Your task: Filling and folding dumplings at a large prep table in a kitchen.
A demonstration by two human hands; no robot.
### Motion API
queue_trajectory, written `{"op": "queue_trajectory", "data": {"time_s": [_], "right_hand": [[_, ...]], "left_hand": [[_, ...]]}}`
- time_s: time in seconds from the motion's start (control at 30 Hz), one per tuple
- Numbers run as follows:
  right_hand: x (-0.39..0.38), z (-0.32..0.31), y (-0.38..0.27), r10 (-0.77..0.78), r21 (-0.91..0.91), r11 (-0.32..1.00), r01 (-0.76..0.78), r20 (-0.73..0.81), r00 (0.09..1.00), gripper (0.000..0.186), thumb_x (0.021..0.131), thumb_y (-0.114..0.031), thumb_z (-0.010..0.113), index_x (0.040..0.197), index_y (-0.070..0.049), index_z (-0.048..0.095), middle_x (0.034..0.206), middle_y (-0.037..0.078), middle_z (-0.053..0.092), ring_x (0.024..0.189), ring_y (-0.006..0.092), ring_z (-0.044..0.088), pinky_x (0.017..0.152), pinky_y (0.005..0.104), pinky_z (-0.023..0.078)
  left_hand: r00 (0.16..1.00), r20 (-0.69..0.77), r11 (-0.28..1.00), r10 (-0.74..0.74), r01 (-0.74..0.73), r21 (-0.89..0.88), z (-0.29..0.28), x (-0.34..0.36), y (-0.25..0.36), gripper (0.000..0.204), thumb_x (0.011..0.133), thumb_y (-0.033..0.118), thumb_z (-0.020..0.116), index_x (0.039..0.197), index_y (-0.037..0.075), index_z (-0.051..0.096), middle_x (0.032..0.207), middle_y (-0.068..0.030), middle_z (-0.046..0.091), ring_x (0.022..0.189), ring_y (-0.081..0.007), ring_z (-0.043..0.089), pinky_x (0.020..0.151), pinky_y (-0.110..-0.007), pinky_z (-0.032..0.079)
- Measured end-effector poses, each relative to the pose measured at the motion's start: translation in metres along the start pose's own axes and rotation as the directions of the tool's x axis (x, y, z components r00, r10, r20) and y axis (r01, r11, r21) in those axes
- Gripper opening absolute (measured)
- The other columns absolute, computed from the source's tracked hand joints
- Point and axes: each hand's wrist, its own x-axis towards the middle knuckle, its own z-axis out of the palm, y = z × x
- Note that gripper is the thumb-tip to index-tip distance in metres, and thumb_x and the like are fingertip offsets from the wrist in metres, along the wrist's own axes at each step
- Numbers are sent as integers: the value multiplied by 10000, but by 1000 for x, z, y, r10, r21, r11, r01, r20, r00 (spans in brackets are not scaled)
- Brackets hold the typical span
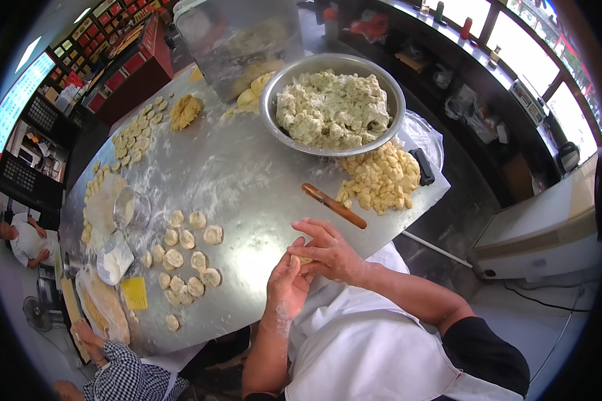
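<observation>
A: Holding what?
B: Holding one small piece of dough [306, 260], pinched between left hand [286, 289] and right hand [334, 254]. Closed lightly, with curled left fingers beneath and straighter right fingers over the top. Held up in front of the apron [374, 344], close by the near edge of the table [247, 267].

A: Pointing which way?
B: Hard to say: showing just a thin, pale rim between fingers, too hidden to give a long axis. Easier with the stick [334, 206]: lying slantwise, upper left to lower right, near the right hand but not touching.

A: Counted everything?
B: Counted one stick, one big bowl [396, 100] of greenish mix [334, 107], one yellow scraper [134, 293], and about sixteen rounds [186, 239] left of the hands. Not counted: the lumps [384, 177], too heaped beside the bowl.

A: And for moving?
B: Bounded on the right by the table's slanting edge, running up past the lumps. Open leftward across floury steel, as far as the rounds. Farther left, near the scraper, shared with a co-worker's hand [89, 334].
</observation>
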Motion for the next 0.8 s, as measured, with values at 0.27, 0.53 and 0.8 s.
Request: {"op": "queue_trajectory", "data": {"time_s": [0.27,0.53,0.8], "right_hand": [[-3,-1,-4,61,7,998,-61,38,997,801,836,-417,874,1552,-223,572,1678,107,412,1513,396,415,1221,596,367],[-3,-9,-12,190,159,967,-199,70,979,646,892,-351,827,1491,-201,635,1629,91,487,1483,365,462,1172,565,417],[-6,-7,-3,127,212,964,-159,155,980,662,936,-396,792,1519,-146,602,1592,103,532,1436,374,510,1136,531,462]], "left_hand": [[999,-31,999,-32,32,-1,15,-4,-3,425,1095,30,518,1513,-45,496,1374,-177,656,1193,-256,705,1032,-363,590],[990,-139,921,13,42,388,-13,-1,5,523,1117,197,582,1557,-51,445,1420,-181,623,1262,-239,660,1093,-367,549],[993,-108,913,-41,82,401,-20,-1,6,563,1113,251,619,1553,-50,439,1396,-158,635,1270,-234,652,1145,-428,522]]}}
